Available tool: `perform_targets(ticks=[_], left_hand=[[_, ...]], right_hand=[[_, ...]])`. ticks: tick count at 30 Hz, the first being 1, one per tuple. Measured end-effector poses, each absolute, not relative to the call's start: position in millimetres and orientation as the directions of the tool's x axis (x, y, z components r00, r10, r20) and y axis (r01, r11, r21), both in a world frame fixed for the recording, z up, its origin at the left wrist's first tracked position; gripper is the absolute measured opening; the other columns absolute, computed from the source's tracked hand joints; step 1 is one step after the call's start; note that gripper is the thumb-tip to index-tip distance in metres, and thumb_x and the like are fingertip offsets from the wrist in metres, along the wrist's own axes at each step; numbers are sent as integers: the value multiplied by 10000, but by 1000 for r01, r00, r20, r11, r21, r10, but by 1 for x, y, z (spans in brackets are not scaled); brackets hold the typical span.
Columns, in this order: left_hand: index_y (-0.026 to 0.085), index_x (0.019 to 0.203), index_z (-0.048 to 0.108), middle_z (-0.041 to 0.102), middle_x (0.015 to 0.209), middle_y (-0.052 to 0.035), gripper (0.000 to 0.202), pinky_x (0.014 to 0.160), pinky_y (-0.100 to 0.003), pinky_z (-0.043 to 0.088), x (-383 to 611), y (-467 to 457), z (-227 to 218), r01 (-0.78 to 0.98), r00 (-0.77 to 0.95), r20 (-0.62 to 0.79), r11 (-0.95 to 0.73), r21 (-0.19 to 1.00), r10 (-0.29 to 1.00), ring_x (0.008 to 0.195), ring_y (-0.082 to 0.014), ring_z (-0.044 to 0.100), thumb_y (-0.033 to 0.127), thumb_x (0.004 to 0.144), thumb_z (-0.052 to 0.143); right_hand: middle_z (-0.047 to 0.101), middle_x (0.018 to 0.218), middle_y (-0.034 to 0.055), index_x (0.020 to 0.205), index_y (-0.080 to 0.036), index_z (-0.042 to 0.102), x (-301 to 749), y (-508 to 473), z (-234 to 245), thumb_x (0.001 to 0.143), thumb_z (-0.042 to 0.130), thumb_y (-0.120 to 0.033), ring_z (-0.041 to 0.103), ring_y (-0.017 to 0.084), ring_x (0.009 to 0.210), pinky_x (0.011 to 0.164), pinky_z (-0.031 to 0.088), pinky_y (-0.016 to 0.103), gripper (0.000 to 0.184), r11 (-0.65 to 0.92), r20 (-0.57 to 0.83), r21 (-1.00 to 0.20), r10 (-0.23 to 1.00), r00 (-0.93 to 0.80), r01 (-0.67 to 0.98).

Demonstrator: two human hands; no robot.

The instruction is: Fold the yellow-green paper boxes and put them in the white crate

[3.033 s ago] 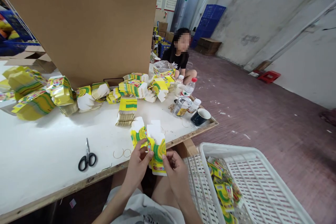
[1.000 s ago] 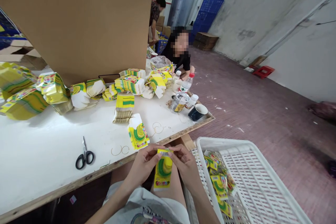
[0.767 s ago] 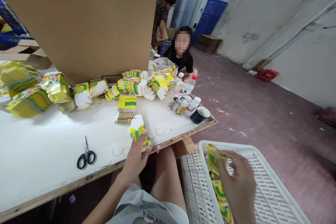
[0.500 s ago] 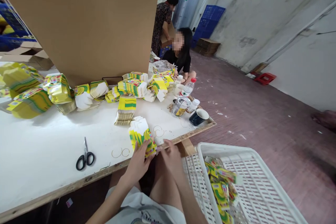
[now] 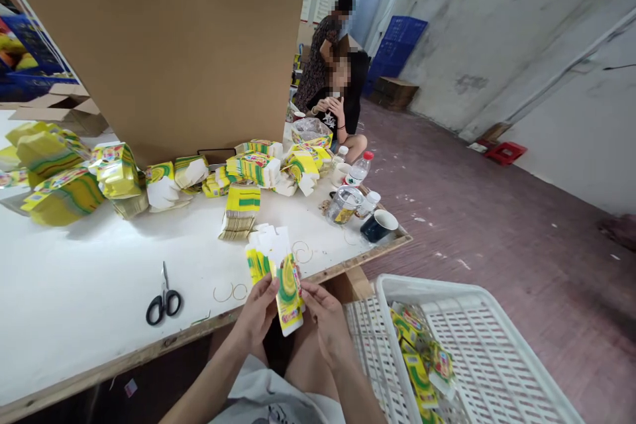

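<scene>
My left hand (image 5: 258,315) and my right hand (image 5: 322,315) both pinch a flat yellow-and-green carton blank (image 5: 289,291), held upright over the table's front edge. Behind it a small stack of the same blanks (image 5: 258,258) rests under my left fingers. A white plastic crate (image 5: 477,344) at my right holds several folded yellow cartons (image 5: 420,364).
The white table (image 5: 99,291) carries black scissors (image 5: 163,299), rubber bands (image 5: 231,291), piles of yellow blanks (image 5: 64,179), a jar (image 5: 344,204), a dark cup (image 5: 378,225) and bottles. A big cardboard sheet (image 5: 163,46) stands behind. Two people (image 5: 335,93) are at the table's far end.
My right hand dropped a folded carton into the crate and came back. Both hands have since lifted a fresh blank off the small stack. A standing person walked up behind the seated one.
</scene>
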State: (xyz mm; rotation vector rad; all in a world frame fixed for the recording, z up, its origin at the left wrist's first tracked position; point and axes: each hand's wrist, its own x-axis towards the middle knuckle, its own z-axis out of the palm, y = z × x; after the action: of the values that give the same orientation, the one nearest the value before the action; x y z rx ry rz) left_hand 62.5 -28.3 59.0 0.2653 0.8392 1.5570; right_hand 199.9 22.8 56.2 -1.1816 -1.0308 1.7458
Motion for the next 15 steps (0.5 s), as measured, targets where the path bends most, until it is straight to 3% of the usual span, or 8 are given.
perform_targets(ticks=[3,6,10,15], left_hand=[[155,929,749,785,994,-119,373,936,-419,537,62,-29,67,-806,-63,-260,105,582,964,987,-311,719,416,675,831],[151,925,747,792,944,-111,362,883,-398,558,61,-30,73,-821,1,-210,120,558,978,904,-287,739,389,669,841],[148,916,735,789,851,-89,376,784,-340,576,64,-28,68,-738,-173,-252,45,674,952,817,-250,741,397,656,845],[159,903,688,774,815,-51,304,726,-294,561,73,-27,60,-661,-297,-271,7,750,916,785,-212,727,372,720,802]], right_hand=[[754,770,34,807,-196,772,202,16,64,595,861,-332,663,186,718,686,529,292,267,-432,-356,-871,883,-306,-235],[754,770,24,753,-204,768,202,14,68,593,864,-312,666,191,764,762,526,306,215,-372,-299,-897,909,-292,-240],[751,821,48,820,-188,754,198,9,73,665,817,-395,669,224,807,793,531,349,266,-248,-191,-954,935,-300,-167],[686,709,29,783,-166,670,196,-1,70,753,742,-452,612,185,654,627,514,291,297,-115,-107,-993,956,-274,-13]])
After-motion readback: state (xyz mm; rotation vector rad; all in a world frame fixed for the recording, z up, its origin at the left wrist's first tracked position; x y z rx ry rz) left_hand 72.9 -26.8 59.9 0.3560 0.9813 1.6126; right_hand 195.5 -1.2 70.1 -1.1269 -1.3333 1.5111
